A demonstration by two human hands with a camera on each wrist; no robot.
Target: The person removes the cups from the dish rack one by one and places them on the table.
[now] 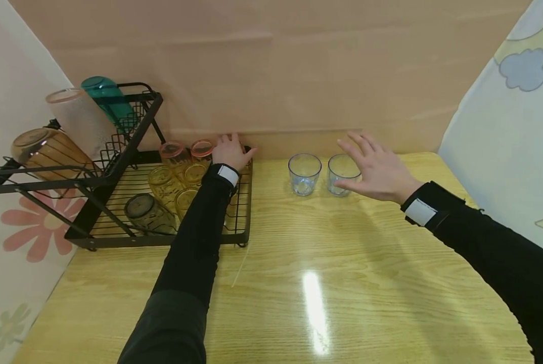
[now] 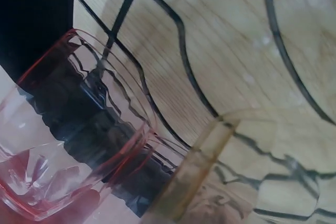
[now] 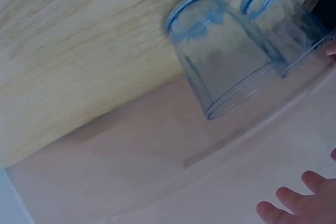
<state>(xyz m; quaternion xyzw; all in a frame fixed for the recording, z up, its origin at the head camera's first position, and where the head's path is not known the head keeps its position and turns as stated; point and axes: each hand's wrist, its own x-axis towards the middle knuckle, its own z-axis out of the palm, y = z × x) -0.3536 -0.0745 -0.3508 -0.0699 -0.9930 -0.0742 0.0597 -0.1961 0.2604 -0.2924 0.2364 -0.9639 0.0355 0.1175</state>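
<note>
At the rack's back right corner, my left hand (image 1: 231, 153) reaches over the glasses, fingers stretched forward and thumb spread to the right. A pink glass (image 2: 79, 124) lies close to it in the left wrist view, beside an amber glass (image 2: 191, 174); a fingertip shows blurred at that view's lower edge. My right hand (image 1: 378, 169) is raised, fingers spread, in front of the right-hand clear glass (image 1: 344, 174), which it partly hides. This blue-rimmed glass (image 3: 226, 56) stands upright on the table. To its left stands a matching clear glass (image 1: 304, 174), also upright.
The black two-tier rack (image 1: 249, 202) stands at the left. Its lower tier holds several pink and amber glasses and a grey glass (image 1: 149, 215). On the upper tier lean a teal glass (image 1: 109, 101), a frosted glass (image 1: 80, 119) and a brown glass (image 1: 55, 151). A paper-covered wall (image 1: 299, 76) borders the table's back.
</note>
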